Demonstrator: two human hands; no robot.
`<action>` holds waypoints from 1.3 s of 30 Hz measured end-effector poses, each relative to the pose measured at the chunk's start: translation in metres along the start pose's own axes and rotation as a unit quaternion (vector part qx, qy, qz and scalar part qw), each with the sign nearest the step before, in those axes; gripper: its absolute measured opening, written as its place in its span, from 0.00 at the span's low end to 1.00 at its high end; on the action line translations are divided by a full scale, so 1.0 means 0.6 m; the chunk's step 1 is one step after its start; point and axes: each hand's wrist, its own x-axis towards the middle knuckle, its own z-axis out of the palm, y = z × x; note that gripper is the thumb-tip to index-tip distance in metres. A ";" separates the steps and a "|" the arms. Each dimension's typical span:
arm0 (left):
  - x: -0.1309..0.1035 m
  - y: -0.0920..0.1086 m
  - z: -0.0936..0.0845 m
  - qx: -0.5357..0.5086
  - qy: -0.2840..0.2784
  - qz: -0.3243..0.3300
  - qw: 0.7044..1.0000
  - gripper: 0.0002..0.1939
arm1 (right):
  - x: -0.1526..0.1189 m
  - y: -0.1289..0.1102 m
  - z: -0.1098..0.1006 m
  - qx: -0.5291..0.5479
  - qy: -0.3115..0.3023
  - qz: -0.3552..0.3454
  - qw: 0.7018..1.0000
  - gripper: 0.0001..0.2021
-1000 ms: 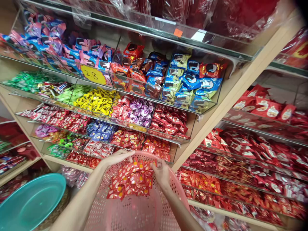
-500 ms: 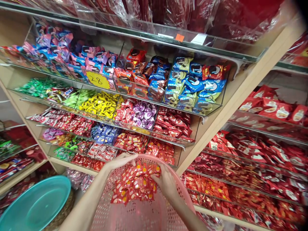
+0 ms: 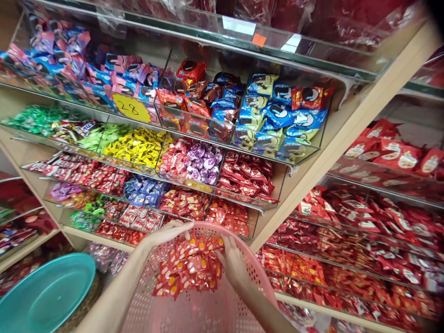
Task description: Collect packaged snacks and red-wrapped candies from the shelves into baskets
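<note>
A pink perforated basket (image 3: 258, 277) is tilted against the lower shelves, with a pile of small red wrapped packets (image 3: 194, 264) inside. My left hand (image 3: 169, 232) lies over the basket's upper rim, its fingers closed round the edge. Inside the basket, at the right of the pile, my right hand (image 3: 231, 261) has its fingers bent against the red packets. Part of the right fingers is hidden by the packets.
Behind the basket, a wooden shelf unit (image 3: 308, 152) holds clear bins of wrapped sweets. A yellow "28" tag (image 3: 131, 107) hangs on an upper bin. At the lower left is a turquoise basin (image 3: 52, 291). More shelves with red packets (image 3: 354, 208) stand at the right.
The view has shifted slightly closer to the shelves. Both hands, the basket and the red packets appear a little further left; the hands keep their hold.
</note>
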 end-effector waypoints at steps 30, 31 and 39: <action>0.004 0.000 -0.004 -0.007 -0.001 0.004 1.000 0.28 | -0.017 0.023 -0.019 -0.150 0.018 -0.026 0.988 0.22; 0.004 0.000 -0.004 -0.005 -0.002 0.002 1.000 0.28 | -0.019 0.024 -0.022 -0.136 0.026 -0.032 0.990 0.22; 0.007 -0.011 -0.003 -0.008 -0.014 -0.009 1.000 0.28 | 0.001 0.036 -0.079 -0.012 0.072 0.038 0.997 0.21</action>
